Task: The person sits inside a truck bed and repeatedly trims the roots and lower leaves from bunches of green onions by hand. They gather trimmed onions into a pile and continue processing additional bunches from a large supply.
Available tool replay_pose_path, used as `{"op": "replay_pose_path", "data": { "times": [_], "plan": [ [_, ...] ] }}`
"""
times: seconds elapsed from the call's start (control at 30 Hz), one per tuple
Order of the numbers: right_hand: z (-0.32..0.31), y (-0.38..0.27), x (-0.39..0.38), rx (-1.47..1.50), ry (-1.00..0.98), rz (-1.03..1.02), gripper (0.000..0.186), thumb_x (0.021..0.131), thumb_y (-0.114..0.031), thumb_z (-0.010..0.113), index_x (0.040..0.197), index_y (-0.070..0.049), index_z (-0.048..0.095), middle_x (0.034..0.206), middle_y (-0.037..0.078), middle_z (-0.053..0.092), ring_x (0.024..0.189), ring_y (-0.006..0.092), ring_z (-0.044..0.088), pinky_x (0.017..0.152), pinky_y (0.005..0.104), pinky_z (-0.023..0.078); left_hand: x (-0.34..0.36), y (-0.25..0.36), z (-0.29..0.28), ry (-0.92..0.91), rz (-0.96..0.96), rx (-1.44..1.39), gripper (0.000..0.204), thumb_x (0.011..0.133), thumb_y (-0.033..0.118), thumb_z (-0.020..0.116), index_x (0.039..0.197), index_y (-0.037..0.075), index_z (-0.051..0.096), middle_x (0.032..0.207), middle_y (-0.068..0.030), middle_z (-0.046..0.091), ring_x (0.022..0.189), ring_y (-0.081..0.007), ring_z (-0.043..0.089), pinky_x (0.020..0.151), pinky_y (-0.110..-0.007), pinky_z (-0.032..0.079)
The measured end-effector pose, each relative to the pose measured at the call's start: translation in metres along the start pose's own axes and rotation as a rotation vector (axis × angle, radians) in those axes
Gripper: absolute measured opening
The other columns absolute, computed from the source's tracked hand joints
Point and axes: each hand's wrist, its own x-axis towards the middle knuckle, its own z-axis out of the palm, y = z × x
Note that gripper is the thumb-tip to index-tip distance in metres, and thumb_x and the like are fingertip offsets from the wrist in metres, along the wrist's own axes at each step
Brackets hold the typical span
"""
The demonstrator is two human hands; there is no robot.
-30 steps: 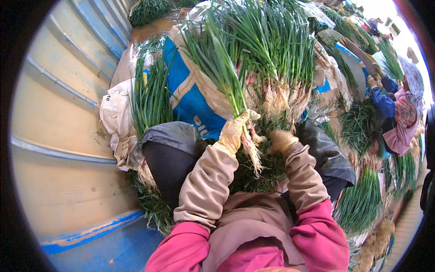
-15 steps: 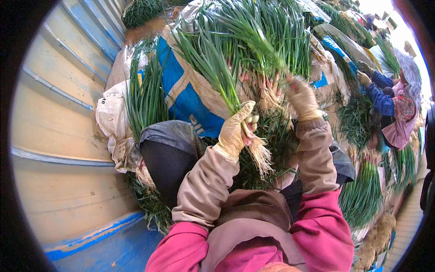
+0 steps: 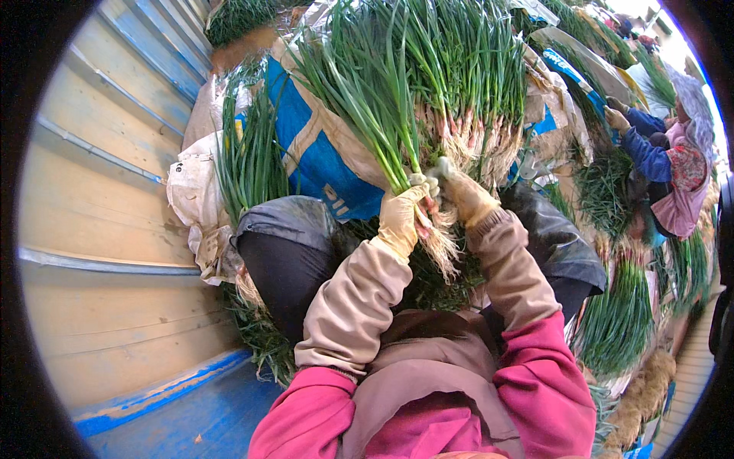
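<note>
Cream gloves (image 3: 397, 219), tan oversleeves (image 3: 356, 294), pink sleeves (image 3: 315, 409)

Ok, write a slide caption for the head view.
Gloved left hand grips a bunch of green onions beside the gloved right hand, a larger pile lying beyond.

few pale block letters (image 3: 335, 200) on the blue-and-tan sack (image 3: 325, 162) I see mid-view, a couple of small dark letters (image 3: 180, 167) on the whitish sack (image 3: 200, 191) at left, white lettering (image 3: 559, 63) on a blue strip (image 3: 579, 84) upper right, too small for me
</note>
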Motion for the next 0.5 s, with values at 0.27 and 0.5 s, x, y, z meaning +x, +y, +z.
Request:
{"op": "replay_pose_path", "data": {
  "times": [0.27,0.5],
  "plan": [
    [0.052,0.007,0.036,0.327,0.141,-0.180,0.010,0.088,-0.017,0.051,0.087,-0.007,0.054,0.071,0.004,0.056,0.045,0.0129,0.049,0.036,0.0219,0.039,0.000,0.012,-0.023,-0.154,-0.102,-0.182,0.006,0.084,0.003,0.054,0.089,0.007,0.054,0.077,-0.0098,0.061,0.055,-0.0177,0.055,0.041,-0.029,0.043],
    [0.041,-0.018,0.066,0.244,0.402,0.102,0.020,0.091,-0.024,0.036,0.082,-0.015,0.052,0.045,-0.004,0.031,0.036,0.0110,0.029,0.034,0.0262,0.025,0.000,0.001,-0.020,-0.193,-0.098,-0.073,0.009,0.084,0.005,0.052,0.092,0.006,0.055,0.075,-0.0110,0.062,0.048,-0.0173,0.051,0.035,-0.030,0.041]
  ]
}}
